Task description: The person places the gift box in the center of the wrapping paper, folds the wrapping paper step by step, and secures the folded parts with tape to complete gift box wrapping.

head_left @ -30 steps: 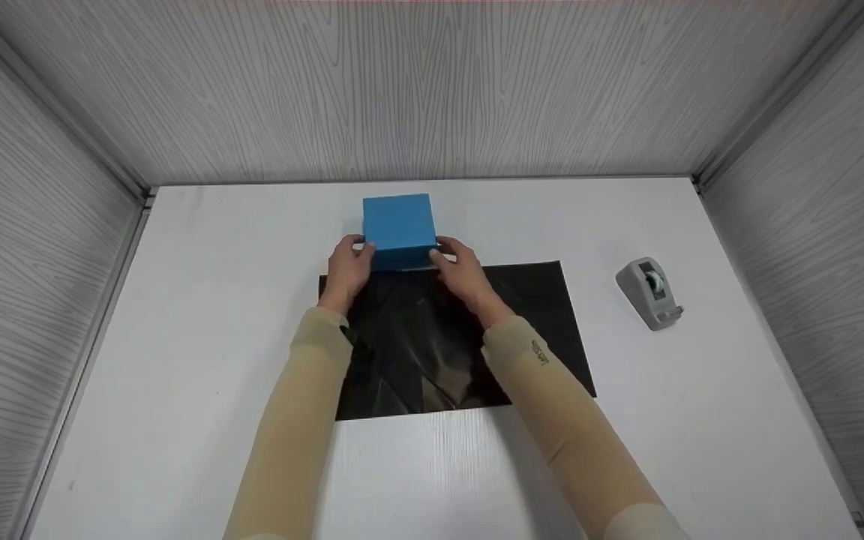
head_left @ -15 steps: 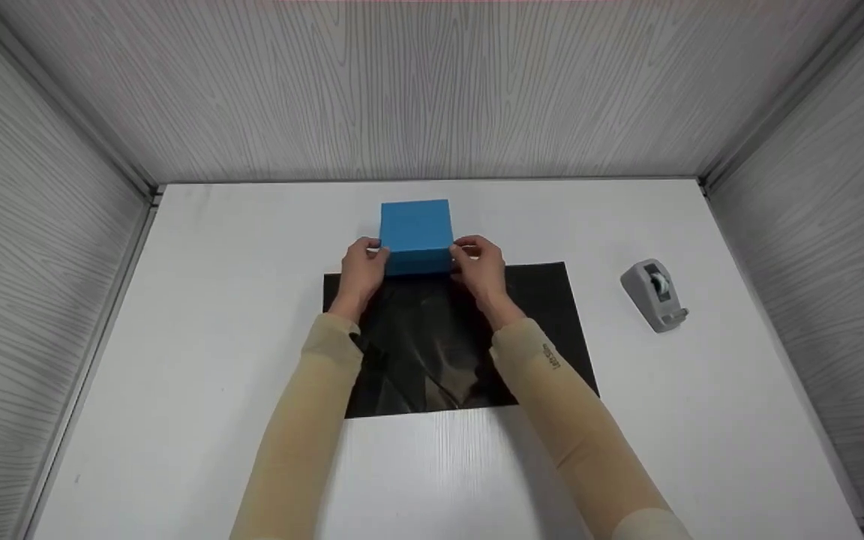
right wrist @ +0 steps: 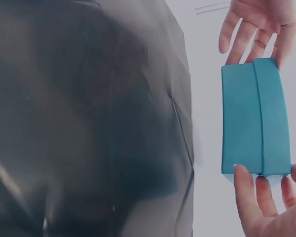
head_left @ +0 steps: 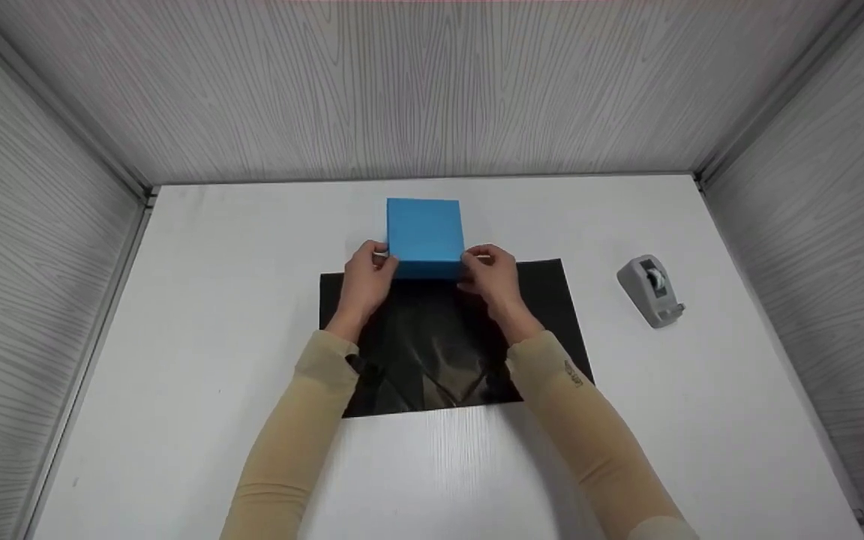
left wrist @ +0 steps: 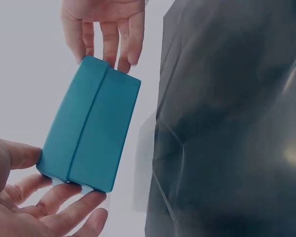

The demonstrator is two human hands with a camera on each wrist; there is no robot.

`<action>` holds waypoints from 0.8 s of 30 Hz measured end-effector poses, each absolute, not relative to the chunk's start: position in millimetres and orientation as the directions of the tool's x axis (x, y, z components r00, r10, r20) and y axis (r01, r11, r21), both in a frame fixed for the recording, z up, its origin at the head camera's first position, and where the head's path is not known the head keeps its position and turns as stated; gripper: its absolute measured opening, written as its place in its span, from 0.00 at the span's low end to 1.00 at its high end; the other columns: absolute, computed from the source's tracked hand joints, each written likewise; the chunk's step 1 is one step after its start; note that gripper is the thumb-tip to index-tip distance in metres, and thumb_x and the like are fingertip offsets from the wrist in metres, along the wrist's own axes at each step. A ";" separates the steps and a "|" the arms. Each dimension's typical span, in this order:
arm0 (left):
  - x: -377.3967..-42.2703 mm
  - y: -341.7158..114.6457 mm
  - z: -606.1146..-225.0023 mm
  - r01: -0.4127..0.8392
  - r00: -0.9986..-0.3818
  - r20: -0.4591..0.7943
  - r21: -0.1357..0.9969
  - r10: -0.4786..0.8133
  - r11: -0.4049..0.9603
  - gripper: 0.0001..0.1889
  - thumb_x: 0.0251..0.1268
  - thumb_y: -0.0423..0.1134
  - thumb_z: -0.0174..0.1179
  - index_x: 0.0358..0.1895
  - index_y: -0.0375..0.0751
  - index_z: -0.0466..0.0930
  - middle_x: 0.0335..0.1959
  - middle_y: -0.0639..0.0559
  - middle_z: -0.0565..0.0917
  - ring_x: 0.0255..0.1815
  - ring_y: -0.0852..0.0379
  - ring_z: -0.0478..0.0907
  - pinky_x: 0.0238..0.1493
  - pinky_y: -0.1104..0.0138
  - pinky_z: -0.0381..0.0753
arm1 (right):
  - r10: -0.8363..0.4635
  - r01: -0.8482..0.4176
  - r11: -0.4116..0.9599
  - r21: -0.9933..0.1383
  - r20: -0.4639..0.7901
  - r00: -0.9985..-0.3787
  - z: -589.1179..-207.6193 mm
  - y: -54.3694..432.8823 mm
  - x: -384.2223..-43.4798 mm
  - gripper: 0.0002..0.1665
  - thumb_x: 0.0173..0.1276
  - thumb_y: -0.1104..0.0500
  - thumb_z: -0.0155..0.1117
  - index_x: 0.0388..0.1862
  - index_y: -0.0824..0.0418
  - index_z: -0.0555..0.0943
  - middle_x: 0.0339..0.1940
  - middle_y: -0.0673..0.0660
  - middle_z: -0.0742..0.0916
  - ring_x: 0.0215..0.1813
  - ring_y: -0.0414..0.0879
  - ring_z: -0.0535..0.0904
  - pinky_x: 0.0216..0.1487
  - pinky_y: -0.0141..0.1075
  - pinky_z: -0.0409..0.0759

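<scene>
A blue lidded box (head_left: 424, 229) is held between both hands at the far edge of a black plastic sheet (head_left: 432, 337). On its left side, my left hand (head_left: 364, 283) grips it with the thumb at the near corner. My right hand (head_left: 496, 281) pinches the opposite side the same way. In the left wrist view the seam of the lid runs along the box (left wrist: 91, 123), and fingers press its end. The right wrist view shows the box (right wrist: 256, 118) beside the sheet's edge, fingers at both ends. Its underside is hidden in the head view.
A grey tape dispenser (head_left: 651, 292) stands on the white table (head_left: 199, 315) to the right of the sheet. Grey wood-grain panels (head_left: 417, 90) enclose the table at the back and on both sides. Creases run across the shiny sheet.
Both hands have carried the blue box to the right and slightly nearer, so it overlaps the sheet's far edge more centrally. The sheet and tape dispenser have stayed in place.
</scene>
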State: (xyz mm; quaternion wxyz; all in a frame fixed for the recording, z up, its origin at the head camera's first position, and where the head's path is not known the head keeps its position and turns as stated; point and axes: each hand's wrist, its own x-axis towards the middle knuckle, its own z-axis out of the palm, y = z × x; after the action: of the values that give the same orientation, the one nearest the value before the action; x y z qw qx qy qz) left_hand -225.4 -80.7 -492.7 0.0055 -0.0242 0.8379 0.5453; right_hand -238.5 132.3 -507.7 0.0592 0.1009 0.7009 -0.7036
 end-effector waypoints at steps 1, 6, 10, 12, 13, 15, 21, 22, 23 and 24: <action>-222.9 -79.7 -491.5 -0.041 -0.999 -0.030 0.911 -0.033 0.410 0.16 0.74 0.38 0.54 0.57 0.32 0.74 0.45 0.40 0.80 0.42 0.48 0.77 0.44 0.57 0.77 | 0.048 0.228 -0.011 -0.974 -0.228 -0.972 -506.6 134.2 -235.9 0.14 0.72 0.60 0.60 0.52 0.68 0.77 0.47 0.66 0.81 0.44 0.56 0.84 0.42 0.45 0.84; -208.1 -73.9 -488.3 -0.001 -1.000 0.007 0.905 -0.018 0.426 0.15 0.74 0.38 0.54 0.57 0.32 0.75 0.43 0.40 0.82 0.40 0.48 0.78 0.44 0.56 0.77 | 0.004 0.226 -0.017 -0.974 -0.226 -0.974 -503.2 147.7 -220.7 0.16 0.72 0.61 0.61 0.55 0.68 0.77 0.48 0.66 0.82 0.45 0.58 0.85 0.42 0.44 0.84; -195.4 -67.3 -491.6 0.048 -0.998 0.058 0.908 -0.012 0.416 0.14 0.72 0.35 0.56 0.54 0.31 0.76 0.43 0.40 0.82 0.41 0.48 0.79 0.44 0.56 0.77 | -0.031 0.224 -0.030 -0.974 -0.223 -0.974 -501.9 160.5 -207.8 0.16 0.71 0.62 0.62 0.55 0.69 0.77 0.48 0.67 0.82 0.45 0.57 0.85 0.43 0.44 0.84; -189.1 -63.4 -494.5 0.059 -0.997 0.072 0.910 -0.016 0.409 0.12 0.71 0.35 0.57 0.53 0.31 0.76 0.43 0.41 0.82 0.41 0.48 0.79 0.44 0.56 0.77 | -0.049 0.234 -0.026 -0.972 -0.233 -0.971 -501.3 167.0 -201.7 0.16 0.71 0.63 0.62 0.54 0.70 0.77 0.48 0.67 0.82 0.45 0.57 0.84 0.44 0.44 0.84; -186.1 -61.6 -496.0 0.061 -0.997 0.072 0.912 -0.013 0.406 0.12 0.71 0.34 0.57 0.52 0.31 0.77 0.43 0.41 0.82 0.42 0.48 0.79 0.45 0.56 0.77 | -0.058 0.239 -0.020 -0.971 -0.237 -0.970 -501.2 170.2 -198.9 0.16 0.71 0.63 0.63 0.54 0.70 0.77 0.47 0.67 0.82 0.45 0.58 0.84 0.44 0.44 0.84; -179.9 -58.2 -499.1 0.057 -0.998 0.064 0.912 -0.005 0.406 0.12 0.71 0.35 0.57 0.52 0.32 0.77 0.43 0.41 0.82 0.42 0.49 0.79 0.45 0.56 0.77 | -0.071 0.240 0.000 -0.971 -0.239 -0.968 -501.1 176.6 -194.0 0.16 0.70 0.63 0.63 0.53 0.70 0.77 0.46 0.67 0.83 0.46 0.60 0.84 0.43 0.44 0.84; -160.3 -51.2 -506.7 0.023 -0.999 0.005 0.909 0.044 0.416 0.13 0.72 0.36 0.57 0.54 0.33 0.75 0.45 0.42 0.82 0.43 0.52 0.79 0.45 0.57 0.79 | -0.100 0.224 0.064 -0.973 -0.229 -0.968 -502.6 191.9 -180.5 0.16 0.69 0.64 0.63 0.53 0.71 0.77 0.44 0.66 0.84 0.45 0.63 0.83 0.41 0.45 0.84; -157.4 -50.4 -507.8 0.022 -0.999 0.001 0.909 0.051 0.417 0.13 0.72 0.36 0.57 0.55 0.33 0.74 0.45 0.42 0.82 0.43 0.52 0.79 0.45 0.58 0.79 | -0.106 0.223 0.072 -0.972 -0.230 -0.967 -503.1 193.7 -178.0 0.16 0.69 0.65 0.63 0.53 0.71 0.77 0.45 0.66 0.84 0.45 0.62 0.82 0.41 0.46 0.84; -154.7 -49.9 -509.0 0.022 -0.998 -0.002 0.910 0.058 0.415 0.14 0.72 0.36 0.57 0.55 0.33 0.74 0.45 0.42 0.82 0.43 0.52 0.79 0.45 0.58 0.79 | -0.112 0.224 0.082 -0.971 -0.232 -0.966 -503.8 195.2 -175.5 0.17 0.69 0.65 0.62 0.55 0.71 0.76 0.45 0.67 0.84 0.45 0.61 0.82 0.41 0.46 0.84; -152.2 -49.4 -510.2 0.020 -0.998 -0.007 0.911 0.063 0.413 0.14 0.72 0.36 0.57 0.55 0.33 0.74 0.45 0.42 0.82 0.43 0.52 0.79 0.44 0.58 0.79 | -0.118 0.227 0.094 -0.969 -0.238 -0.964 -504.5 196.5 -173.0 0.18 0.69 0.64 0.62 0.56 0.71 0.76 0.46 0.67 0.83 0.45 0.60 0.82 0.42 0.46 0.84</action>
State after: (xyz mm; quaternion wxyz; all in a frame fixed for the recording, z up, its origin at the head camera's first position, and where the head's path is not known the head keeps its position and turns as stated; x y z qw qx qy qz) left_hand -152.2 -49.4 -510.2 0.0200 0.0248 0.8403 0.5412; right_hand -173.0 196.5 -504.5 0.1283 0.0377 0.7282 -0.6721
